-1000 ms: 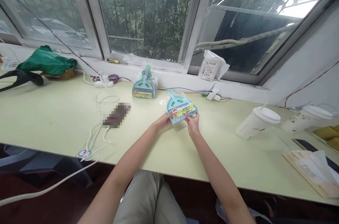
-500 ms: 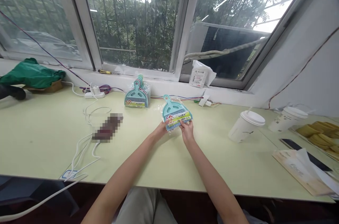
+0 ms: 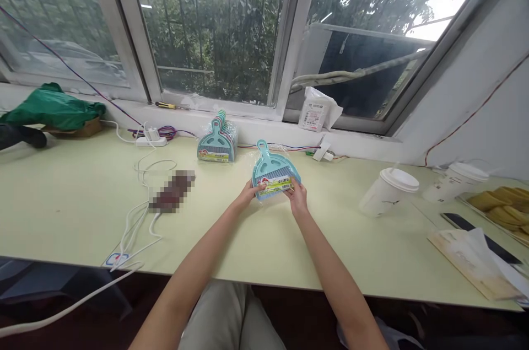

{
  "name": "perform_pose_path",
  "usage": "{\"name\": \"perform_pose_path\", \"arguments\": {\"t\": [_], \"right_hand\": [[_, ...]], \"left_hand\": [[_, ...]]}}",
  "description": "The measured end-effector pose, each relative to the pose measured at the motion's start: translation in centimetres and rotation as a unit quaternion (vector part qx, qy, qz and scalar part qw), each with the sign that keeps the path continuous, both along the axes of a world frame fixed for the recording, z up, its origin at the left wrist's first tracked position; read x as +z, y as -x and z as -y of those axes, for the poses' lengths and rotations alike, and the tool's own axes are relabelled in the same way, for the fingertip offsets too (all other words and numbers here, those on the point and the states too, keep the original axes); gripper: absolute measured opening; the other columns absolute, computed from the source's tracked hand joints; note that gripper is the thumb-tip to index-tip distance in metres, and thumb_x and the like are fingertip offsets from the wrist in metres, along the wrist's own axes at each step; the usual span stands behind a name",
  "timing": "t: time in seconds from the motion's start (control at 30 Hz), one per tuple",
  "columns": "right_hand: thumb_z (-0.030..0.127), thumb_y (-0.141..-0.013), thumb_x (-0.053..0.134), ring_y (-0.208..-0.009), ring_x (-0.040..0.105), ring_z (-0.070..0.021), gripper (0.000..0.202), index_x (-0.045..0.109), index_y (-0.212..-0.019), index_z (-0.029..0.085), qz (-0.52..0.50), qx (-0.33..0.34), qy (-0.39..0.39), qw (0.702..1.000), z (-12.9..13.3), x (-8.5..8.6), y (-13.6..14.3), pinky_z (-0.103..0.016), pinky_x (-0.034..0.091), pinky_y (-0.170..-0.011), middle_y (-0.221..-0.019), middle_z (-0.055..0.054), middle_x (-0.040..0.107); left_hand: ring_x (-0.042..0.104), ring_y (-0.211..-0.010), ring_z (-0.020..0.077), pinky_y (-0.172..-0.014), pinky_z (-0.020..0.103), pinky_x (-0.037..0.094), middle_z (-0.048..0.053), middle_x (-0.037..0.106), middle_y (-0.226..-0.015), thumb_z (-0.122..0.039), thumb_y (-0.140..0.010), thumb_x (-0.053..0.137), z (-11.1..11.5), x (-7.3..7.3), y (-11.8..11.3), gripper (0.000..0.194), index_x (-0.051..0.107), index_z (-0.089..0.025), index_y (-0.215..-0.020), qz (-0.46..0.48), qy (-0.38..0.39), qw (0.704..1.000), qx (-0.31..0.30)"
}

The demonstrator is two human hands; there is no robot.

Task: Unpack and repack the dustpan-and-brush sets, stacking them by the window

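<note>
head view: a plastic-wrapped dustpan and brush (image 3: 273, 169) is held over the worktop (image 3: 264, 251), its handle pointed toward the white wall (image 3: 264, 129). its lower left edge is clasped in the grip of the left hand (image 3: 249, 194), its lower right edge in that of the right hand (image 3: 298, 196). more dustpans (image 3: 216, 145) are lined up to its left, near the wall.

Here I am in what looks like an office or workroom: long table (image 3: 268, 245) under my left hand (image 3: 248, 193) and right hand (image 3: 298, 197), windows (image 3: 215, 63) straight ahead, power strip (image 3: 151, 141) and screwdriver (image 3: 165, 105) out leftward, lidded cups (image 3: 390, 193) and phone (image 3: 457, 221) rightward!
</note>
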State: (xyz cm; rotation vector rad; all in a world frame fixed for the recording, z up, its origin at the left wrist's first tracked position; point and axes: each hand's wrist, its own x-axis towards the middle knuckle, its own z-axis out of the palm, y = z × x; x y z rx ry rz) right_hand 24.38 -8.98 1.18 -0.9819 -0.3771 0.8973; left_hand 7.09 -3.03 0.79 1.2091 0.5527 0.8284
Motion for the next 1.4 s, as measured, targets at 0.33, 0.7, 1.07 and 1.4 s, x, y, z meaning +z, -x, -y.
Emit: {"name": "perform_pose_path", "arguments": {"t": [0.33, 0.7, 1.07, 1.4], "right_hand": [[0.038, -0.066, 0.075, -0.073, 0.070, -0.0178, 0.031, 0.062, -0.084, 0.017, -0.006, -0.001, 0.021, 1.000, 0.0, -0.2, -0.7, -0.031, 0.061, -0.068, -0.080, -0.003, 0.072], [0.025, -0.064, 0.081, -0.103, 0.066, -0.0221, 0.035, 0.067, -0.095, 0.017, 0.037, 0.187, -0.053, 0.980, 0.3, 0.2, 1.4, -0.036, 0.054, -0.095, -0.103, -0.006, 0.072], [0.019, -0.061, 0.080, -0.102, 0.067, -0.0227, 0.030, 0.067, -0.088, 0.017, 0.005, 0.071, -0.087, 0.994, 0.1, 0.3, 0.1, -0.039, 0.054, -0.097, -0.097, -0.004, 0.073], [0.018, -0.061, 0.079, -0.097, 0.068, -0.0225, 0.029, 0.068, -0.088, 0.016, 0.020, 0.144, -0.058, 0.988, 0.1, -0.1, 0.8, -0.037, 0.056, -0.092, -0.094, -0.005, 0.074]], "left_hand": [[0.060, -0.109, 0.0306, -0.093, 0.042, 0.045, 0.011, 0.064, -0.120, -0.041, -0.064, 0.078, 0.1, 0.0, 0.1, 0.061, 0.058, -0.018, -0.116, -0.007, -0.013, 1.000, -0.022], [0.062, -0.106, 0.0289, -0.087, 0.038, 0.049, 0.012, 0.063, -0.123, -0.047, -0.068, 0.075, -1.0, 1.0, 2.2, 0.061, 0.058, -0.019, -0.119, -0.043, -0.021, 0.999, -0.011], [0.049, -0.128, 0.0266, -0.104, 0.044, 0.038, 0.015, 0.049, -0.140, -0.049, -0.071, 0.073, 0.2, 2.0, 2.3, 0.068, 0.052, -0.025, -0.131, -0.021, -0.025, 0.980, -0.198], [0.059, -0.112, 0.0288, -0.096, 0.045, 0.048, 0.011, 0.063, -0.123, -0.040, -0.071, 0.075, 0.2, 1.6, 1.2, 0.049, 0.061, -0.017, -0.113, -0.017, 0.015, 0.998, -0.059]]}}
